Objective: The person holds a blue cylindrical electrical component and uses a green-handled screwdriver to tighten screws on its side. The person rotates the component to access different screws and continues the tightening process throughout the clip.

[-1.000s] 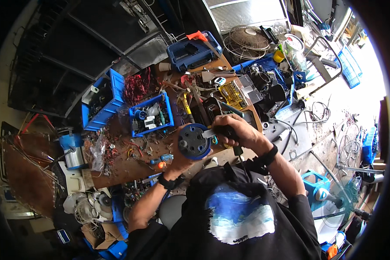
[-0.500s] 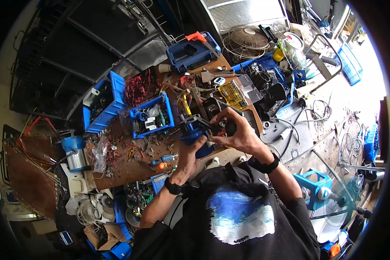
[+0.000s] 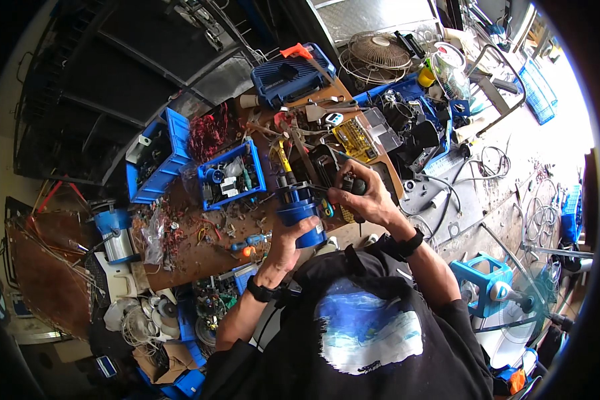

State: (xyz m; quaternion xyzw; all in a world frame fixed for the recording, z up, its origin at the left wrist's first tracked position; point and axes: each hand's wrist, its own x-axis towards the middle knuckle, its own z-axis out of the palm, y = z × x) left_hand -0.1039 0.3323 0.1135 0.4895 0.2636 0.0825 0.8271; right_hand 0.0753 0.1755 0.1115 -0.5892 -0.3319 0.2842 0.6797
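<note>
My left hand (image 3: 285, 245) is wrapped round a blue cylindrical motor-like body (image 3: 303, 215), held tilted above the near edge of the workbench. Its upper end is open, with dark metal parts showing. My right hand (image 3: 373, 200) is closed around a tool with a rounded dark green handle (image 3: 359, 187), which looks like a screwdriver; a thin dark shaft points down below the palm. Thumb and forefinger are pinched near the open end of the blue body, a small gap away. Whatever small thing sits between those fingertips is too fine to make out.
On the cluttered brown workbench (image 3: 200, 257) stand a blue parts bin (image 3: 263, 175), a yellow bit set (image 3: 355, 141) and a blue tool case (image 3: 292, 75). A screwdriver with a blue handle (image 3: 252, 240) lies near the front edge. A teal stool (image 3: 481, 283) stands at right.
The blue body has turned more upright and come lower, so its side shows. My right hand has drawn back to the right, away from its open end.
</note>
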